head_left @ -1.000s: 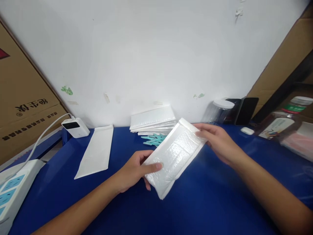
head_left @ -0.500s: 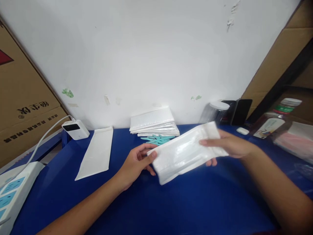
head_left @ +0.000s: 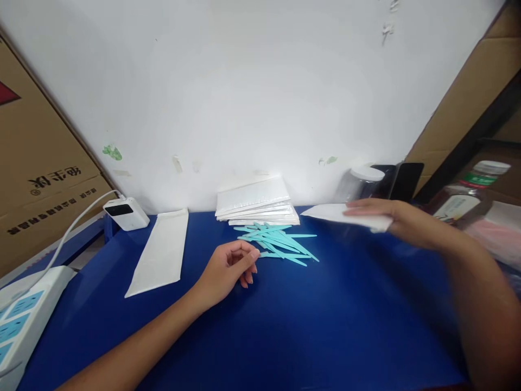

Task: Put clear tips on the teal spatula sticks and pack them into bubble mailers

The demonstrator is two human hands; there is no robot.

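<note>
Bubble mailer clamped in right hand, well right of left hand, which may or may not be pinching turquoise sticks at its fingertips; apparently a setting-aside step, next calling for level release.

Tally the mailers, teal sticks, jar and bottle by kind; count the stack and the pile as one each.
Loose mailers: 2, one of them in the right hand
Mailer stack: 1
Teal stick pile: 1
White-lidded jar: 1
Bottle: 1
Total: 6
</note>
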